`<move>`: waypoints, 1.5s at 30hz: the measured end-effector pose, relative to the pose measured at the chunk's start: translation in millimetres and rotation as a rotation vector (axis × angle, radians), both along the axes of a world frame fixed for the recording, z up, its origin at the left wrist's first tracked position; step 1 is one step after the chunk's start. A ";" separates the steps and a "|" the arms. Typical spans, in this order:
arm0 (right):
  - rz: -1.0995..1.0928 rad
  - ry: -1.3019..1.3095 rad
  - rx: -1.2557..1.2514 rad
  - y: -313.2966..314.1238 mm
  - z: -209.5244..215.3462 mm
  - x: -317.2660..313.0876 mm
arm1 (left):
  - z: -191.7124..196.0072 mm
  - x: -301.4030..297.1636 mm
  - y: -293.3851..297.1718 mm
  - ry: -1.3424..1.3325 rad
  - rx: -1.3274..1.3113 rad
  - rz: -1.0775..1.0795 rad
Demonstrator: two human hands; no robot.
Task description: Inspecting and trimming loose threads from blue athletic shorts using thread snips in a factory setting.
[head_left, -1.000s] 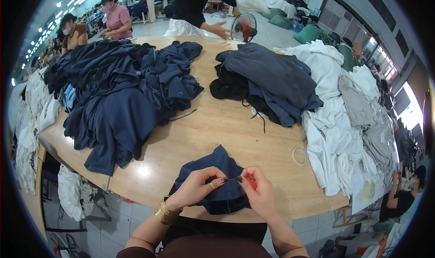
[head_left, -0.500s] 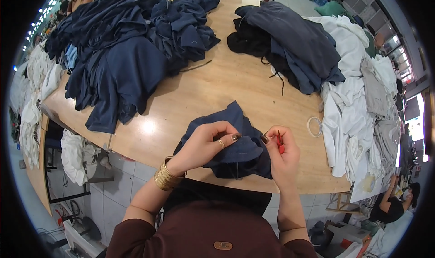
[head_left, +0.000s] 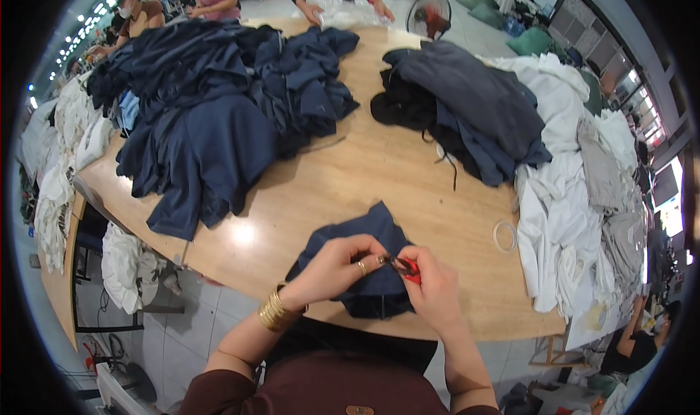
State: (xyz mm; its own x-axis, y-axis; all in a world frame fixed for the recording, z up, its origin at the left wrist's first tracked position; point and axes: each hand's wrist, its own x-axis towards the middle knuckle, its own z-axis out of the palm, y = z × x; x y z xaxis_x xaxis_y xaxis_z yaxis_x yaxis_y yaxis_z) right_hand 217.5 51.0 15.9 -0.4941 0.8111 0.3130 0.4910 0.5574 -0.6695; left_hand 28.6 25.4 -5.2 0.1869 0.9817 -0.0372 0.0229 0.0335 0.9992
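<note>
On tabletop (head_left: pixel 313 185): navy cloth (head_left: pixel 370 290) bunched at near edge; judged light, soft, limp, hardly fragile, best held taut by edge, lightly pinched. Cloth pinched in left hand (head_left: pixel 335 266); right hand (head_left: pixel 432 282) clasped round small red tool (head_left: pixel 410 271).

The left forearm (head_left: pixel 242 338) and right forearm (head_left: pixel 461 353) angle inward; the left hand (head_left: pixel 335 269) and right hand (head_left: pixel 433 278) nearly meet, fingers (head_left: pixel 362 244) bent in a pinch.
</note>
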 end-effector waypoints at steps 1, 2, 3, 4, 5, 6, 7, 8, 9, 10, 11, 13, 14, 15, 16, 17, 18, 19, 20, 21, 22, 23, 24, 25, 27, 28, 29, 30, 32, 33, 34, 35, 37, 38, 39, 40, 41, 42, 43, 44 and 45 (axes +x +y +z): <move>0.000 0.051 -0.015 0.9 -2.4 -0.2 | -2.2 -1.2 0.4 0.012 -0.004 -0.013; -0.020 0.098 -0.040 -0.3 -3.6 0.1 | -2.3 -0.3 -0.2 0.009 -0.007 -0.015; -0.040 0.144 -0.066 -0.8 -4.6 0.0 | -2.6 0.1 0.0 0.006 -0.011 -0.016; -0.092 0.181 -0.107 -0.6 -4.4 -0.6 | -5.7 -0.7 1.9 0.006 0.006 -0.013; -0.081 0.185 -0.094 -0.6 -3.2 0.1 | -6.5 -1.6 1.4 0.015 0.000 -0.011; -0.073 0.210 -0.116 0.4 -2.2 1.5 | -7.3 -2.7 1.1 0.023 -0.007 -0.009; -0.064 0.234 -0.139 1.5 -1.0 1.8 | -8.2 -3.2 1.1 0.020 -0.009 -0.009; -0.036 0.197 -0.130 0.3 2.8 1.3 | -5.6 -3.7 1.8 0.021 -0.001 -0.006; -0.032 0.197 -0.124 1.0 1.4 0.8 | -2.5 -3.8 1.8 0.009 -0.007 -0.036; -0.011 0.148 -0.072 2.4 -2.6 0.4 | -0.6 -3.6 1.9 -0.004 -0.013 -0.067; 0.012 0.100 -0.021 4.4 -6.9 -0.5 | -1.8 -3.4 2.8 0.024 0.011 -0.066; -0.036 0.144 -0.027 4.2 -4.9 2.2 | -2.7 -3.2 1.3 -0.003 -0.002 -0.059; -0.086 0.177 -0.072 2.8 1.2 3.1 | -2.2 -3.7 1.7 -0.031 -0.015 -0.057; -0.121 0.253 -0.077 4.0 0.2 5.0 | -2.2 -4.7 2.0 -0.031 -0.014 -0.057; -0.148 0.262 -0.111 3.8 4.2 7.5 | -2.7 -6.2 2.0 -0.031 -0.008 -0.036; -0.175 0.271 -0.148 3.8 9.3 10.6 | -2.4 -7.3 1.5 -0.031 -0.004 -0.014; -0.154 0.194 -0.130 4.6 10.6 14.5 | -1.3 -8.4 0.7 -0.033 -0.009 -0.014; -0.155 0.191 -0.138 3.7 12.2 14.4 | 0.1 -9.9 0.3 -0.047 -0.014 -0.013; -0.134 0.078 -0.098 2.1 14.1 15.6 | 0.0 -10.0 0.5 -0.066 -0.025 -0.019; -0.112 -0.035 -0.061 1.2 14.6 16.6 | -1.1 -10.5 1.8 -0.055 -0.056 -0.012; -0.091 0.010 -0.024 3.5 7.6 15.4 | 1.2 -11.8 5.4 -0.029 -0.039 -0.002; -0.085 -0.003 -0.055 1.6 9.3 13.2 | 6.3 -12.9 3.0 -0.002 -0.037 0.015; -0.090 -0.021 -0.084 0.6 12.0 11.6 | 11.7 -11.8 2.4 -0.022 -0.031 0.017; -0.101 -0.036 -0.074 -0.7 12.2 10.4 | 14.3 -11.2 1.5 -0.019 -0.024 0.013; -0.060 -0.033 0.024 4.3 8.8 11.0 | 22.6 -14.1 3.5 0.043 -0.053 -0.002; -0.012 -0.021 0.145 4.8 7.2 12.2 | 21.0 -12.7 2.0 0.035 -0.072 -0.010; -0.011 -0.041 0.170 5.2 8.8 11.2 | 19.4 -12.7 2.0 0.025 -0.057 -0.001; -0.013 -0.044 0.161 5.0 9.7 10.9 | 18.2 -12.8 2.0 0.014 -0.039 0.009; -0.012 -0.074 0.179 4.1 9.8 10.8 | 16.6 -12.4 2.0 0.010 -0.045 0.005; -0.014 -0.076 0.173 3.7 8.7 10.5 | 18.5 -11.8 1.7 0.024 -0.041 0.005; -0.014 -0.075 0.184 3.6 7.9 9.9 | 19.9 -11.1 1.2 0.039 -0.036 0.006; -0.013 -0.074 0.197 3.3 6.9 9.2 | 19.9 -10.4 0.3 0.039 -0.040 0.005; -0.013 -0.080 0.198 2.7 7.1 8.1 | 19.8 -9.8 -0.6 0.047 -0.040 0.004; -0.013 -0.086 0.202 2.1 7.8 7.7 | 19.8 -9.7 -0.9 0.047 -0.040 0.002; -0.014 -0.086 0.202 1.7 8.3 7.3 | 19.8 -9.9 -1.1 0.049 -0.048 -0.002; -0.009 -0.081 0.201 1.5 8.8 6.9 | 19.8 -10.1 -1.1 0.050 -0.055 -0.006; -0.003 -0.077 0.200 1.5 9.3 6.7 | 20.3 -10.1 -1.2 0.050 -0.056 -0.005; -0.002 -0.077 0.200 1.9 10.2 6.1 | 21.1 -10.2 -1.3 0.056 -0.063 -0.010; 0.008 -0.075 0.195 2.4 11.2 5.4 | 21.5 -10.3 -1.3 0.061 -0.071 -0.014; 0.019 -0.072 0.190 2.8 11.9 4.8 | 21.3 -10.5 -1.3 0.060 -0.071 -0.012; 0.022 -0.072 0.190 2.8 12.1 4.6 | 20.8 -10.6 -1.4 0.049 -0.069 -0.010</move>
State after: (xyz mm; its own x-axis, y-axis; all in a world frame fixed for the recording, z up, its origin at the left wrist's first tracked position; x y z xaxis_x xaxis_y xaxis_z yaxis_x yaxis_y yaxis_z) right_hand 222.1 53.8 28.0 -0.5374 0.7298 0.4226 0.5205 0.6813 -0.5147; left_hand 18.0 24.0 15.6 0.1927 0.9746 -0.1142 0.0726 0.1020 0.9921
